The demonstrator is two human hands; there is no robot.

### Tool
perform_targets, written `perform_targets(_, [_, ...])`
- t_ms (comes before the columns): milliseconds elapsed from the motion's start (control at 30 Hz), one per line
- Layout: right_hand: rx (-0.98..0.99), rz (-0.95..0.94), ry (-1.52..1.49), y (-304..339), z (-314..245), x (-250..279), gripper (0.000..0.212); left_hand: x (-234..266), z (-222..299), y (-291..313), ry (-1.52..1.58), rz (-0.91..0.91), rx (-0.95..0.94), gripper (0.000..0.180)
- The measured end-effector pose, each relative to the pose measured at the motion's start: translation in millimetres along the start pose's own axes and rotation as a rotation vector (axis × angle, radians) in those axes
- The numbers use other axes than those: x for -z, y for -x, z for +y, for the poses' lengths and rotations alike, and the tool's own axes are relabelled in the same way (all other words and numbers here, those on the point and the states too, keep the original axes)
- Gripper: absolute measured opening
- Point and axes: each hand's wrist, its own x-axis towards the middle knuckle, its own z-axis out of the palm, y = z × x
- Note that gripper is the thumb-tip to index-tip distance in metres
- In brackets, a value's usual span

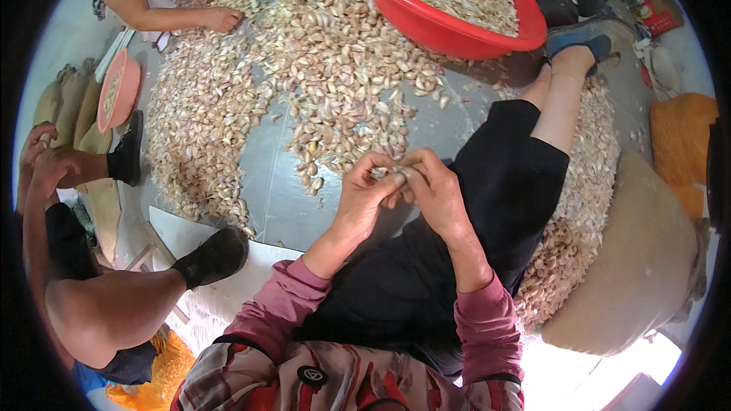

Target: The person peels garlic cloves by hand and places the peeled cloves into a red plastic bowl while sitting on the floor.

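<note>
Above the person's lap, the left hand [364, 194] and the right hand [434, 194] meet, fingertips pinched together on a small garlic clove [388, 173]. The clove sits right between both hands, so neither is nearer. Its long way is too small to tell. The big garlic pile [320, 53] lies just beyond on the floor.

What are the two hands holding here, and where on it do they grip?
A small garlic clove, pinched between the fingertips of the left hand and the right hand. Which end each grip is on is too small to tell.
</note>
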Motion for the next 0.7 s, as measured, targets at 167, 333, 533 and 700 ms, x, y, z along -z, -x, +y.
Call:
perform_targets(167, [-0.014, -0.013, 0.025, 1.4, 7.3, -1.0, 0.013, 1.8, -0.6, -3.8, 0.014, 0.028, -0.051, 0.019])
perform_targets(333, [-0.287, 0.115, -0.531, -0.7, 18.0, 9.3, 0.017, 13.2, 1.8, -5.7, -0.179, -0.065, -0.014, 0.025])
perform_targets(533, [-0.123, 0.126, -0.322, -2.7, 25.5, 5.1, 0.011, 72.8, 14.0, -24.4, -1.095, 0.061, -0.584, 0.036])
perform_targets(700, [-0.141, -0.005, -0.152, -8.1, 21.8, -8.6, 0.006, 137.0, 25.5, -77.7, -1.683, 0.324, -0.548, 0.059])
